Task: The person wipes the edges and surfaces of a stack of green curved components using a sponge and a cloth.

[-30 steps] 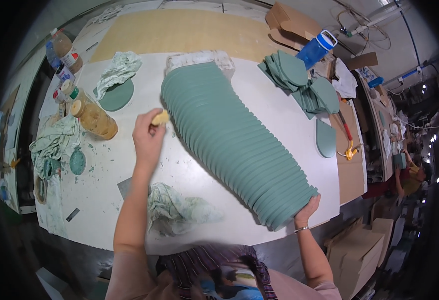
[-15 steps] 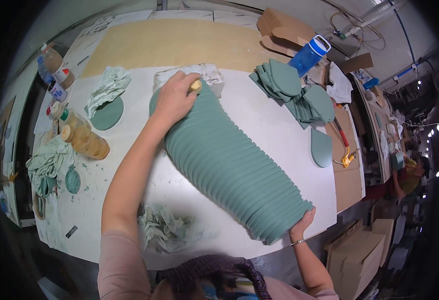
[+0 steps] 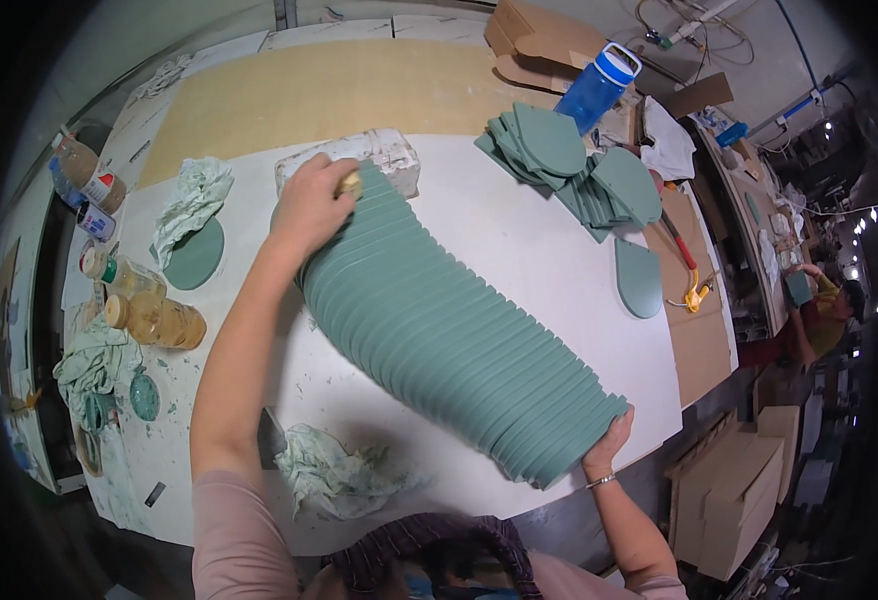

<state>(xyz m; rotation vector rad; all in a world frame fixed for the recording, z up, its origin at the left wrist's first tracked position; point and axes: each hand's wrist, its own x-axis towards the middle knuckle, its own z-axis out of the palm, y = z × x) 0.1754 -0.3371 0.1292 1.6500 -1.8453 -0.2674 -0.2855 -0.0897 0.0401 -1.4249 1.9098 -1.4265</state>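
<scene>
White tabletop (image 3: 529, 255), rag (image 3: 324, 472) (crumpled) near green slabs (image 3: 449, 345)

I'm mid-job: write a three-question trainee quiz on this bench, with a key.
1. Which grip holds the small yellow sponge?
2. True or false: the round flat green disc is partly covered by a crumpled pale-green cloth.
3. The right grip touches: A) blue plastic bottle; B) the near end of the long row of green slabs; C) brown cardboard box.

Key: 1. Left grip. 2. True. 3. B.
</scene>
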